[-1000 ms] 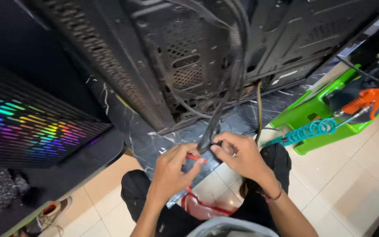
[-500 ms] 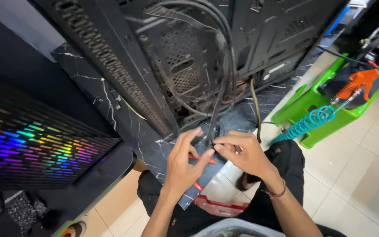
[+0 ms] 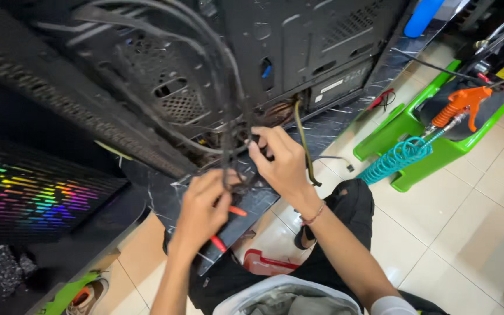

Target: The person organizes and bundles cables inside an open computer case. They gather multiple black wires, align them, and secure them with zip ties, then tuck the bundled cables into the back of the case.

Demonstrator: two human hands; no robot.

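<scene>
A black computer case (image 3: pixel 298 52) lies on a dark marble-patterned tabletop (image 3: pixel 263 204), with a bundle of black cables (image 3: pixel 226 99) hanging out of it. My left hand (image 3: pixel 202 213) grips a red-handled cutter (image 3: pixel 221 228) up against the lower end of the bundle. My right hand (image 3: pixel 281 160) pinches the cables just above, near the case's edge. A thin yellowish cable (image 3: pixel 303 140) runs down past my right hand.
A second case with rainbow lights (image 3: pixel 24 198) stands at the left. On the right a green plastic stool (image 3: pixel 433 146) carries an orange air gun (image 3: pixel 459 105) with a teal coiled hose (image 3: pixel 395 160). A red sandal (image 3: pixel 266 263) lies on the tiled floor.
Both hands have risen along the cable bundle towards the case, and the view has swung closer and to the left. The cutter stays in the left hand.
</scene>
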